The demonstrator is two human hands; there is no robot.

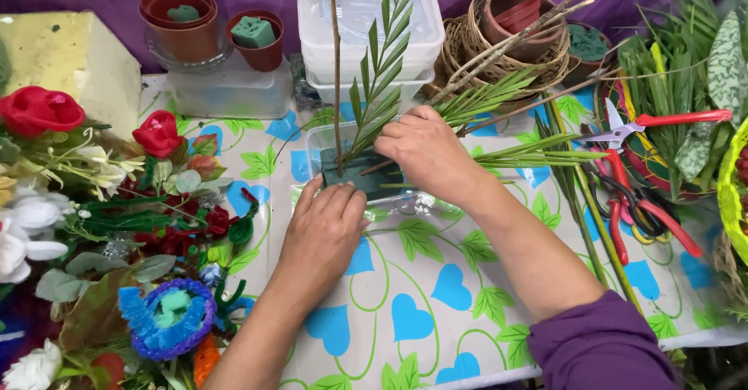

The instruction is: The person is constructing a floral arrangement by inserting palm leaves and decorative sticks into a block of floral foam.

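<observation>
While viewed from the head camera, both hands at work over a small clear tray [315,142] holding a dark green foam block [366,180], set on the tabletop [436,312] with its leaf-and-heart patterned cloth; left hand [323,230] laid flat, fingers together, pressed against the near edge of the tray and the block, gripping nothing; right hand [425,148] curled just beyond the right end of the block, fingers closed on the stem of a palm frond [378,70]; exact pinch hidden behind the knuckles. Frond upright, long axis near vertical with a slight lean to the right, base at the block's top face, tip reaching up in front of stacked clear plastic containers [370,39]; bare twig [336,86] standing upright in the block just left of the frond. Block directly ahead of the left hand and to the left of the right hand; right hand nearer the frond's base, left hand nearer the tray's front wall. More green fronds [530,155] lying flat to the right, pointing away from the right hand; red-handled scissors [662,121] further right, well apart from both hands; artificial flowers [156,133] heaped at left; terracotta pots [183,24] at the rear.
</observation>
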